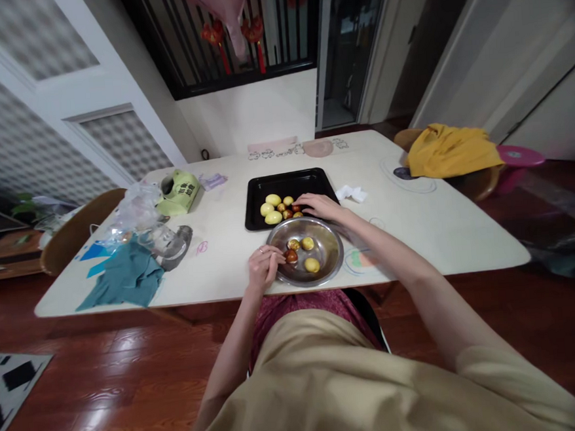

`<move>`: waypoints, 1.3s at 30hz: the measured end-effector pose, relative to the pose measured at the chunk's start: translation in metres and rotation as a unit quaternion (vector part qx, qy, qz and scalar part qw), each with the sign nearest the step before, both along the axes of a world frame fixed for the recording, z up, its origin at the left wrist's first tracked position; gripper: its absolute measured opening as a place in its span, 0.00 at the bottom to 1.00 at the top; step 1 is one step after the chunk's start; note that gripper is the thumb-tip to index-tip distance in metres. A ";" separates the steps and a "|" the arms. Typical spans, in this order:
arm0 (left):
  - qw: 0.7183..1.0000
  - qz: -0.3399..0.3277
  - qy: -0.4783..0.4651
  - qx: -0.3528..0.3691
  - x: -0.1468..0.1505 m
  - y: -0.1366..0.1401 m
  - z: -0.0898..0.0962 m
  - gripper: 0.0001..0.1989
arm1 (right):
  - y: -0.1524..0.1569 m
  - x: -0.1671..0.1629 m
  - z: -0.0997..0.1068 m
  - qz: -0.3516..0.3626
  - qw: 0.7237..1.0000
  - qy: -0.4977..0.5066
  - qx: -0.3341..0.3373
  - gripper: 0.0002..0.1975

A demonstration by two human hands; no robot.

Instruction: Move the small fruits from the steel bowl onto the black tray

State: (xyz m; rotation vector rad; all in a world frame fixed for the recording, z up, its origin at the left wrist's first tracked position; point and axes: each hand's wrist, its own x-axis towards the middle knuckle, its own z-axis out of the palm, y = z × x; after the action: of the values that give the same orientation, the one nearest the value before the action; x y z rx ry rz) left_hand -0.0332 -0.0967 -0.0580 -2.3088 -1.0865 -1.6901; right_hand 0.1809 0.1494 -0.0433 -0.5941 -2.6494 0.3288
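Observation:
A round steel bowl (333,265) stands at the table's near edge, holding several small yellow and brownish round pieces. At its left rim is my left hand (263,264), fingers curled and tips pinched at a glossy red-brown round piece (291,256), perhaps a chestnut. Directly behind the bowl lies a black baking tray (309,178). Several pale yellow, potato-like pieces (273,217) sit in it beside smaller brown and yellow ones (288,213). Over the tray's right part reaches my right hand (320,206), its fingers extended and their tips at a dark red piece; whether they grip it is unclear.
Crumpled white tissue (352,193) lies right of the tray. On the left are a green bag-like container (181,191), clear plastic bags (139,206) and a teal cloth (124,276). A yellow cloth (450,151) drapes over a chair at the right. Drawings mark the white tabletop (431,232).

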 end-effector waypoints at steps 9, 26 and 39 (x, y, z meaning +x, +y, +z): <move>1.000 0.004 -0.002 -0.015 0.000 -0.001 -0.001 0.23 | -0.001 0.001 -0.001 -0.002 0.998 0.032 -0.055 0.18; 1.000 -0.003 -0.006 -0.014 0.000 0.000 -0.003 0.22 | -0.056 0.026 0.029 -0.011 0.985 0.173 -0.002 0.14; 1.000 -0.003 -0.005 -0.019 0.000 0.000 -0.002 0.23 | -0.147 0.028 0.034 0.155 0.987 0.040 -0.020 0.13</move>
State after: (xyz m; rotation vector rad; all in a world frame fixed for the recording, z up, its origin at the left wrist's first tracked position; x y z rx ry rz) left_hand -0.0334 -0.0967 -0.0604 -2.3303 -1.1241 -1.7004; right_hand 0.2085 0.0025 -0.0092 -0.1732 -2.6591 0.4854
